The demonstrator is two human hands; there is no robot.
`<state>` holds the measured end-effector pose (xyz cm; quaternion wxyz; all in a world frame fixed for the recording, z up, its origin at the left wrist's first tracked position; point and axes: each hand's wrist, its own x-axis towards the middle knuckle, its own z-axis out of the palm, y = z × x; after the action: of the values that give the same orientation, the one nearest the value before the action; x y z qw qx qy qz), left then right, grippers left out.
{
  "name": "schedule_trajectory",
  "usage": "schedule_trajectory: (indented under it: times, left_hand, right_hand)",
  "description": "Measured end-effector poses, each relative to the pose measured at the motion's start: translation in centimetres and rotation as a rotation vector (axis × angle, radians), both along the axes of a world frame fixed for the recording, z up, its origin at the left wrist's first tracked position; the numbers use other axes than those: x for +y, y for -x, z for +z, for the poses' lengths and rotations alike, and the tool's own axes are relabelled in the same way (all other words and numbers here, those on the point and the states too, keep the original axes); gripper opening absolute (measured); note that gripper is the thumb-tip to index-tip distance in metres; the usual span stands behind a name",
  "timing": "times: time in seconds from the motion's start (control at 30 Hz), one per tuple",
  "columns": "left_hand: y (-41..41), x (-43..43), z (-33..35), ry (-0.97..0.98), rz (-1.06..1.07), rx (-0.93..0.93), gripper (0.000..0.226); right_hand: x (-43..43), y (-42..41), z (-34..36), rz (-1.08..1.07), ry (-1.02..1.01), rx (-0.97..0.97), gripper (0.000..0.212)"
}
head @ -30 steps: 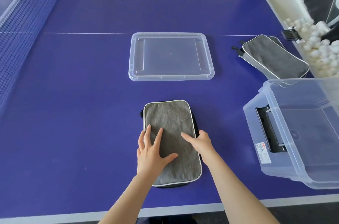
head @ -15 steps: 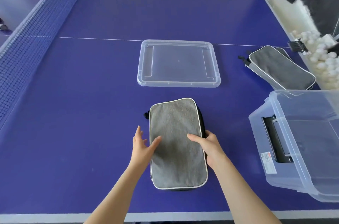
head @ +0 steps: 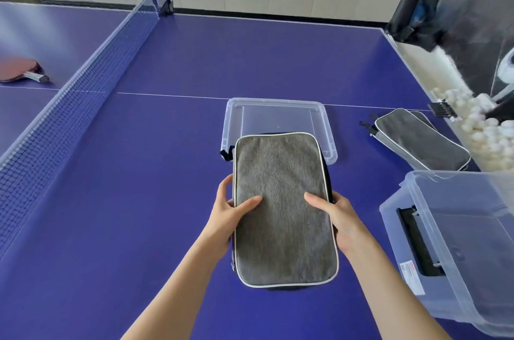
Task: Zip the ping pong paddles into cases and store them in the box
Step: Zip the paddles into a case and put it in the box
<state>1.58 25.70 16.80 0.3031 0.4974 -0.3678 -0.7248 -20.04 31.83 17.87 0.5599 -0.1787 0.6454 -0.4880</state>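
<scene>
A lid (head: 278, 105) lies beyond the left hand (head: 226, 213) and right hand (head: 335, 213), a box (head: 404, 231) to their right; both clasp the case (head: 281, 172) by its sides, thumbs on top.

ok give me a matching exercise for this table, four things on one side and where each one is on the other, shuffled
Things: 1 near case; 2 far case; 3 lid; 4 red paddle.
Places: a beyond the net, left; b gripped by left hand and right hand; c beside the ping pong balls; d flat on the table behind the near case.
Pairs: 1-b; 2-c; 3-d; 4-a.
</scene>
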Motion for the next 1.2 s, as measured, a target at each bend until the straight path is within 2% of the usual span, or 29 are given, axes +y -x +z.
schedule_trajectory:
  times: [0.27, 0.47, 0.6, 0.67, 0.77, 0.83, 1.03, 1.2]
  left_hand:
    - [-0.1, -0.8, 3.2, 0.069, 0.142, 0.046, 0.074]
    - [-0.5, -1.3, 5.0, 0.103, 0.215, 0.087, 0.078]
    - [-0.7, -1.5, 5.8, 0.099, 0.316, 0.118, 0.079]
    - [-0.9, -1.7, 6.0, 0.102, 0.399, 0.131, 0.079]
    - [-1.3, -2.3, 6.3, 0.102, 0.536, 0.163, 0.080]
    - [-1.4, -2.9, 6.6, 0.103, 0.628, 0.178, 0.080]
    - [-1.5, -4.4, 7.3, 0.112, 0.814, 0.250, 0.084]
    - [-1.3, -4.7, 7.6, 0.149, 0.880, 0.251, 0.083]
  right_hand:
    - [-2.2, -0.7, 4.2, 0.089, 0.044, 0.095, 0.038]
    - [-2.9, -1.0, 6.2, 0.155, 0.103, 0.096, 0.026]
    - [-2.9, -0.9, 6.8, 0.217, 0.088, 0.184, 0.038]
    - [-2.2, -1.2, 6.3, 0.101, 0.101, 0.212, 0.026]
    - [0.3, -3.0, 3.7, -0.301, 0.191, 0.365, 0.014]
    - [2.6, -5.9, 2.0, -0.462, 0.247, 0.487, 0.004]
    - [4.0, -15.8, -0.3, -0.227, 0.281, 0.583, 0.016]
    - [1.6, -18.9, 0.2, -0.208, 0.281, 0.623, 0.007]
